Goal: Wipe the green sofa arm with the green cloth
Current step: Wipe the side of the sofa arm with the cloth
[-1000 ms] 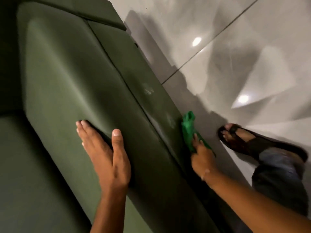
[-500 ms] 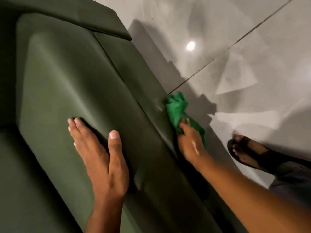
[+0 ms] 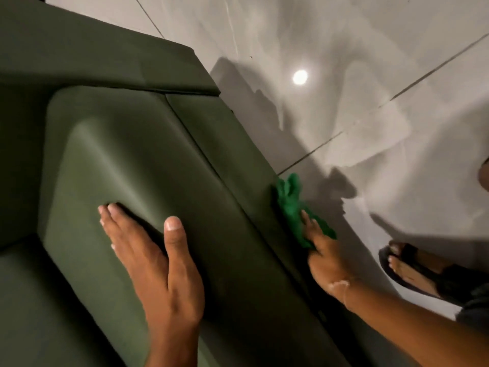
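Note:
The dark green sofa arm (image 3: pixel 137 165) fills the left and middle of the view, seen from above. My left hand (image 3: pixel 156 263) lies flat on its top, fingers spread and pointing up-left, holding nothing. My right hand (image 3: pixel 324 258) reaches down the arm's outer side and presses a bright green cloth (image 3: pixel 292 205) against that side panel (image 3: pixel 238 154). The cloth is bunched, with a loose end sticking up past my fingertips. The lower part of the outer side is hidden by my forearm.
Glossy pale floor tiles (image 3: pixel 344 115) with dark grout lines lie to the right of the sofa. My foot in a dark sandal (image 3: pixel 412 268) stands on the floor at the right. The sofa seat (image 3: pixel 31 300) lies at lower left, the back (image 3: pixel 79 56) at top left.
My right hand slid the cloth forward along the outer side of the arm, away from me. My left hand stayed flat on the arm's top. The view shifted, showing more of the sofa back.

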